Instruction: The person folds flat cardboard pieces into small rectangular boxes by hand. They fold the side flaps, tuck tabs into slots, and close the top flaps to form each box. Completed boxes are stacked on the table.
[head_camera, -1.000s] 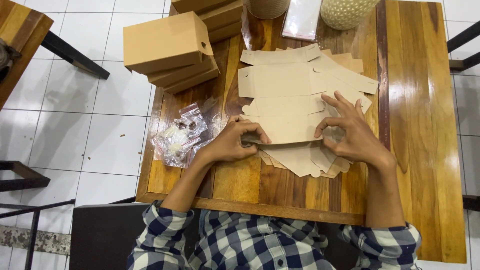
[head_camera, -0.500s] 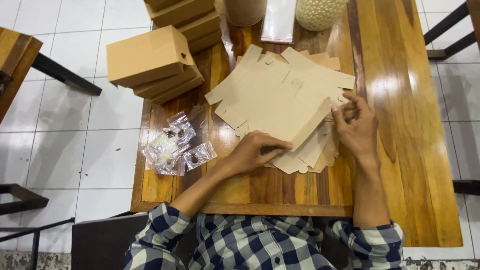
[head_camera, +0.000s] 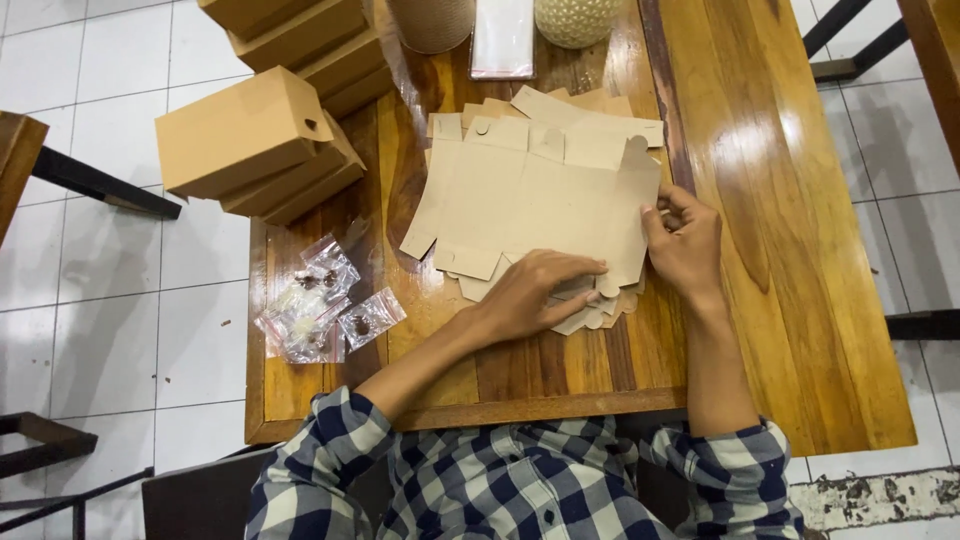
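Observation:
A flat brown cardboard box blank (head_camera: 540, 195) lies on top of a pile of similar blanks (head_camera: 590, 105) on the wooden table (head_camera: 790, 230). My right hand (head_camera: 685, 240) pinches the top blank's right edge. Resting palm down at the near edge of the pile, my left hand (head_camera: 535, 290) has its fingertips on the blanks under the top sheet.
Folded brown boxes (head_camera: 250, 135) are stacked at the table's far left corner. Small clear bags with dark items (head_camera: 320, 310) lie at the near left. A clear flat packet (head_camera: 502, 35) and two round containers (head_camera: 575, 15) stand at the far edge. White tiled floor surrounds the table.
The top blank has been turned and laid flatter across the pile. My right hand shifted to its right edge, my left hand moved under its near edge.

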